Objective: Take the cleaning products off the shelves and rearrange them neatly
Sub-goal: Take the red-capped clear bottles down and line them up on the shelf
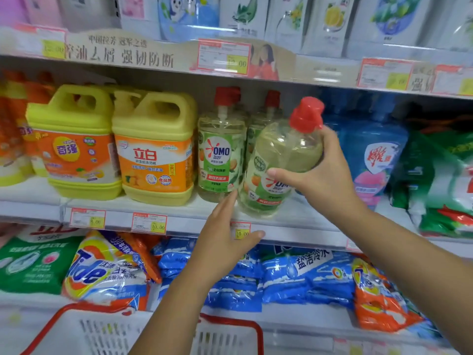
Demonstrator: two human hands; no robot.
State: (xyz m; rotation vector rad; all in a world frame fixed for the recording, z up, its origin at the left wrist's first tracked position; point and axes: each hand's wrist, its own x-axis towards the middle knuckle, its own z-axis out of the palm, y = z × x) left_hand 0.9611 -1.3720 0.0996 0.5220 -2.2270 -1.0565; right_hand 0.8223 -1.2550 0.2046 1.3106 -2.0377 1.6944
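Right grip: my right grip point(320, 175) is closed round the shoulder of the OMO bottle point(281, 155), thumb across the front just above the label and fingers wrapped behind, below the red pump cap point(305, 114).
Held bottle: clear, with yellowish liquid. It is tilted, with the cap leaning toward the grip's side and the base swung away from it. The base sits at the middle shelf point(294, 234); I cannot tell whether it touches.
Left grip: my left grip point(225, 234) is wide and holds nothing. Its fingers are straight and laid over the shelf's front edge, and its thumb stretches along the price strip, just past a yellow price tag point(240, 230).
Fingertips: they point at the gap below the held bottle's base and the standing OMO bottle point(221, 149).
Beyond the left grip: another OMO bottle point(258, 124) stands behind that gap, and two yellow jugs point(156, 149) are further out.
Outside the right grip: a blue bottle point(376, 160) stands just beside my knuckles.
Under both grips: blue bags point(281, 278), a Tide bag point(102, 267), and a red-rimmed basket point(230, 326) are below my forearms.
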